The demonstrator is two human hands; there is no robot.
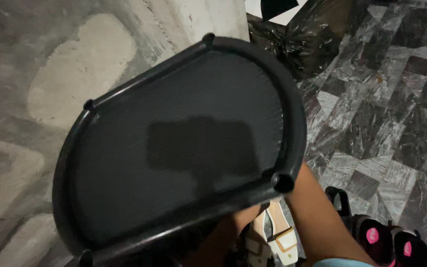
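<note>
A large black tray point(174, 148) fills the middle of the frame, tilted above the marble floor point(386, 113). Under its lower edge a forearm point(317, 222) reaches in; the hands are hidden, so their grip cannot be told. A black bag point(312, 34) sits upper right; a cream sandal point(277, 237) lies bottom centre.

One bare forearm point(317, 222) is rising from the bottom edge of the view, to the right of the middle, and is leaning up and to the left. A short light blue sleeve point(337, 262) is showing at its lower end. A second bare forearm point(223, 237) is reaching up just left of the first one. Both hands are hiding out of sight, so their grip is not visible. Which forearm is left or right, I cannot tell.
</note>
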